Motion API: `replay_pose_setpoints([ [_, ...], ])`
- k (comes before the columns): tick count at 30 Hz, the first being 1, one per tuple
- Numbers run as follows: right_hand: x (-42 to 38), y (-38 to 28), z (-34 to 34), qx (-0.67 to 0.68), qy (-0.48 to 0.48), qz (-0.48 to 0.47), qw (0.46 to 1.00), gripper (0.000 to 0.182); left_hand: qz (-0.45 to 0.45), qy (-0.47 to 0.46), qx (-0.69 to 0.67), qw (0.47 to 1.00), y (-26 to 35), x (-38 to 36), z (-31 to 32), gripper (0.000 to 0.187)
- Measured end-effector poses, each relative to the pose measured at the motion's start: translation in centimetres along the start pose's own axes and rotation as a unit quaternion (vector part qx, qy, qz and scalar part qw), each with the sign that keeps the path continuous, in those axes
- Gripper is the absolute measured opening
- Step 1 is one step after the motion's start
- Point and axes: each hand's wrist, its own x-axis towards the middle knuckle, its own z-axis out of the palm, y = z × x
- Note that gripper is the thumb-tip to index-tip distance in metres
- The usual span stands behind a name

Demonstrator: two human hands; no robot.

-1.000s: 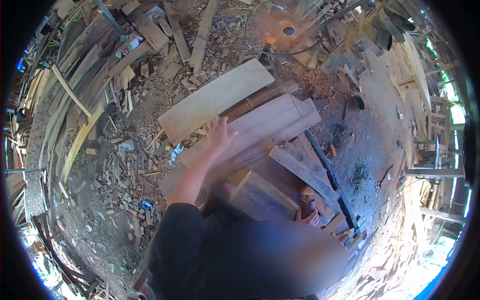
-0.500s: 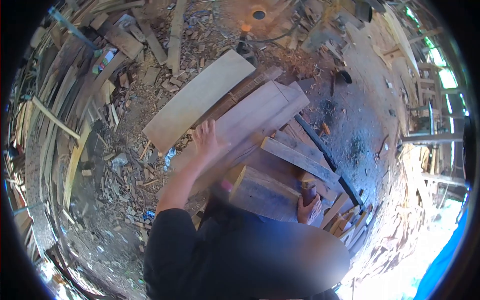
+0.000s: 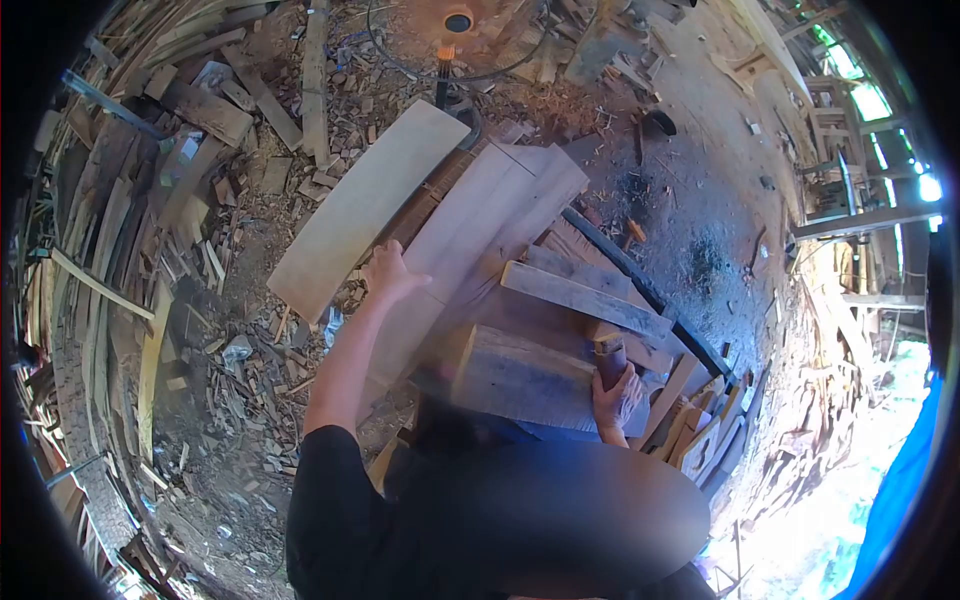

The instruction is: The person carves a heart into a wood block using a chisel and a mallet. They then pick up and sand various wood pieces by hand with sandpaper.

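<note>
A wide, smooth plank (image 3: 470, 225) lies slantwise in front of me, with a thin dark line across its far end. My left hand (image 3: 393, 276) is at its left edge, fingers bent over the edge and thumb stretched out on the face. In my right hand (image 3: 618, 398) is a small wooden block (image 3: 608, 356) with a reddish-brown covering and a pale bare end. It is held upright beside a thick timber block (image 3: 525, 375). A second pale board (image 3: 370, 205) lies left of the wide plank, parallel to it.
A narrow board (image 3: 585, 300) and a long dark bar (image 3: 640, 280) lie to the right. Old planks (image 3: 100, 250) are stacked along the left. Wood scraps litter the ground. A round orange-brown thing with a dark hole (image 3: 457, 22) is at the top.
My left hand has gone from spread on the plank to bent over its left edge. My right hand keeps the block and has risen slightly. The view has shifted, moving the scene leftward.
</note>
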Motion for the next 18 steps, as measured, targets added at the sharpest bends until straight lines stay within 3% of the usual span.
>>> replay_pose_setpoints([
  [2,-0.1,0.0,0.1,-0.001,0.000,0.000,1.000,0.070,-0.007,-0.034,-0.032,0.999,-0.6,0.0,0.5,0.091],
  [5,0.0,0.1,-0.1,0.001,0.006,-0.008,1.000,0.071,0.047,0.023,-0.022,0.998,-1.5,-0.2,2.8,0.075],
  [7,-0.1,0.0,-0.2,0.007,0.003,-0.011,1.000,0.070,0.115,0.149,-0.193,0.963,-2.5,-0.1,5.6,0.056],
  [11,0.0,0.0,-0.7,0.029,-0.001,-0.019,0.999,0.069,0.084,0.056,-0.268,0.958,-2.3,-1.3,5.6,0.040],
  [13,0.0,0.1,-0.9,0.053,-0.021,-0.011,0.998,0.069,0.087,0.135,-0.280,0.946,-1.6,-2.2,6.6,0.029],
  [18,-0.6,2.0,-0.6,0.151,0.014,-0.051,0.987,0.066,0.071,0.260,-0.214,0.939,0.6,-6.3,5.6,0.026],
])
